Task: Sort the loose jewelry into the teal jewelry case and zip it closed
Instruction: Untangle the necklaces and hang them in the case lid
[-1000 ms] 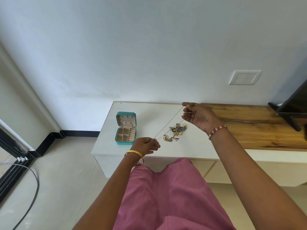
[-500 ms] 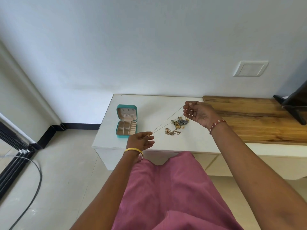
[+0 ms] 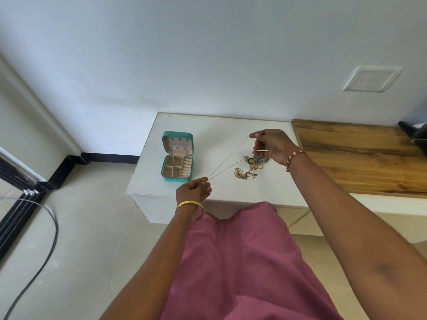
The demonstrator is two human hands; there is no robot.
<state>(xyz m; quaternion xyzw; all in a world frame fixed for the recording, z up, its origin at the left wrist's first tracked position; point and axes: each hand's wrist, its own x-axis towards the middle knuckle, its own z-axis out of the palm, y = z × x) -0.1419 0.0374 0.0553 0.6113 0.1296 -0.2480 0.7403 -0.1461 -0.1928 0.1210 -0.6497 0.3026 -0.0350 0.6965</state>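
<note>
The teal jewelry case (image 3: 176, 156) lies open on the white cabinet top (image 3: 208, 125), its beige compartments showing. A thin chain necklace (image 3: 227, 159) is stretched in two strands between my hands, above the surface. My left hand (image 3: 193, 191) pinches its near end just right of the case's front corner. My right hand (image 3: 271, 145) pinches the far end above a pile of loose jewelry (image 3: 251, 166), gold chains and a blue-grey piece.
A wooden countertop (image 3: 360, 158) adjoins the white top on the right, with a dark object (image 3: 416, 132) at its far right edge. A wall stands close behind. A black cable (image 3: 46, 257) runs over the tiled floor at left.
The view has tilted down, so the cabinet sits lower in frame. My hands still hold the necklace stretched; the right hand has turned more palm-down over the pile.
</note>
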